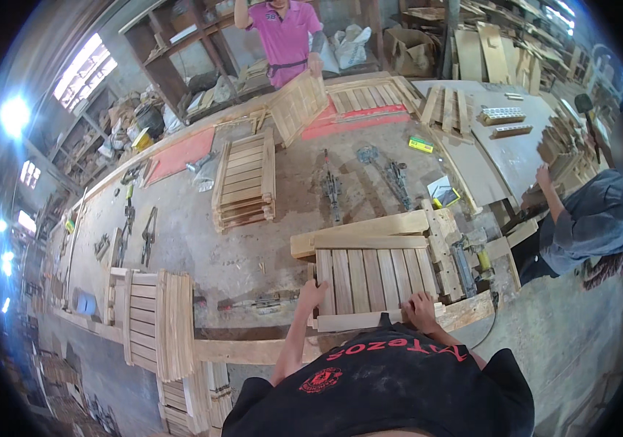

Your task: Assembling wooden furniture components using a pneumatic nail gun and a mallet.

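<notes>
slatted panel: bare pale wood, matt, with 6 flat slats
long boards: raw light wood, smooth, not painted
workbench: grey top, dusty, dull and rough
stacked panels: same pale wood, dry and matt
clamps: dark metal, dull
red mat: flat red sheet, matt
person's shirt: black cloth, soft, dusty

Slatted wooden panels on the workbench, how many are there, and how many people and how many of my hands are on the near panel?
Slatted wooden panels: 5 (near panel, stacked panels, tilted panel, far flat panel, left panel)
Other people: 2 (person in pink shirt, person in grey shirt)
Hands on near panel: 2 (left hand, right hand)
Total: 9
</notes>
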The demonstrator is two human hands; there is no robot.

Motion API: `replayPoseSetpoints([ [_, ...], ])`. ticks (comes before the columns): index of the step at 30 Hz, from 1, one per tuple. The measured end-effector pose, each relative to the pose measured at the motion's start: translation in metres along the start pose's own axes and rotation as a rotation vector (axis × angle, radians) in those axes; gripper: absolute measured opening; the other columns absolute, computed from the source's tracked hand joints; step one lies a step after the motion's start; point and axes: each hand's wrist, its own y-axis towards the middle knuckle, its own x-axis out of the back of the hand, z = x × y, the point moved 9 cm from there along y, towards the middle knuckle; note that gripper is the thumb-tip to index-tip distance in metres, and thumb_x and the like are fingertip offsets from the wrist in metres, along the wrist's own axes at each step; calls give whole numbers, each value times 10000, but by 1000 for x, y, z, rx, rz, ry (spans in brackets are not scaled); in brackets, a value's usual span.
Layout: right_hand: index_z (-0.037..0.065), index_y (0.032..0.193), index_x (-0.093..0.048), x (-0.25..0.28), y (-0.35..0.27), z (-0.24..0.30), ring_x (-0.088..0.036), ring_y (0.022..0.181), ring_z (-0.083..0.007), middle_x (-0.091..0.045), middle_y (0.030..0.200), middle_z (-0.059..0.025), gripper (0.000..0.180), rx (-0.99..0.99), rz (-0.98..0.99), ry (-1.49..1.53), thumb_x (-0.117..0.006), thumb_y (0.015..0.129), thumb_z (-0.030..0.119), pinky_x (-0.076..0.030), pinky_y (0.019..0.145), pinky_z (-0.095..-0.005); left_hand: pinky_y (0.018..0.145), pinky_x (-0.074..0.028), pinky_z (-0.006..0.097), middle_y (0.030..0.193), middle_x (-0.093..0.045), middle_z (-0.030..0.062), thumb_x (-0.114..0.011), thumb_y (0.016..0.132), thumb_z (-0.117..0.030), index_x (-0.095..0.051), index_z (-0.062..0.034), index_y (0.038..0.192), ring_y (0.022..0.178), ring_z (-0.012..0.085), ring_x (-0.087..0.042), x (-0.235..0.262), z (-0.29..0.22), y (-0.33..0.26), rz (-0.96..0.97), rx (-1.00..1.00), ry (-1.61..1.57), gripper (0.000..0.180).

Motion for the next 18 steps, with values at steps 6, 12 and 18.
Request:
replayPoseSetpoints([
  [6,86,830,-589,-18,4,-16,-542,889,-359,-593,865,-122,180,37,11,-153,-531,883,249,-404,766,-494,824,-497,493,936,-658,325,-498,917,-579,-631,97,966,968,458,-641,15,-29,7,-167,-56,-130,691],
  [12,79,828,-595,-4,13,-9,-548,875,-336,-589,861,-123,157,-88,-57,-91,-583,848,235,-403,772,-489,830,-496,474,950,-666,308,-516,903,-545,-644,99,999,966,440,-649,6,-3,17,-68,37,-96,663],
  [18,81,832,-604,-10,11,-14,-558,892,-339,-598,859,-125,151,-63,-15,-72,-590,850,231,-397,781,-486,855,-490,422,1096,-647,259,-637,868,-371,-553,119,1214,1044,331,-636,-26,-4,16,187,182,-27,606],
])
